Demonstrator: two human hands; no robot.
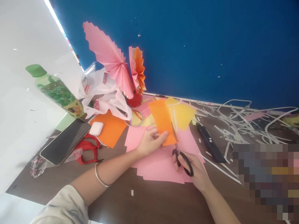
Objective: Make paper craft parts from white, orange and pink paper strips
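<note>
Pinched between the thumb and fingers of my left hand (151,140) is a strip of orange paper (163,119), tilted up over the table. My right hand (195,169) grips a pair of black-handled scissors (187,163), fingers in the loops. The blades reach the lower right edge of the orange paper; how far they are open is hard to see. Beneath both hands lie several overlapping sheets of pink paper (161,171). Yellow paper (184,115) rests just behind the orange strip.
Left stand a green-capped bottle (56,90), a phone (66,141), a white earphone case (96,128) and a plastic bag (105,101). Pleated pink paper fans (109,57) rise at the back. A black cutter-like tool (211,143) and tangled white strips (233,121) lie right.
</note>
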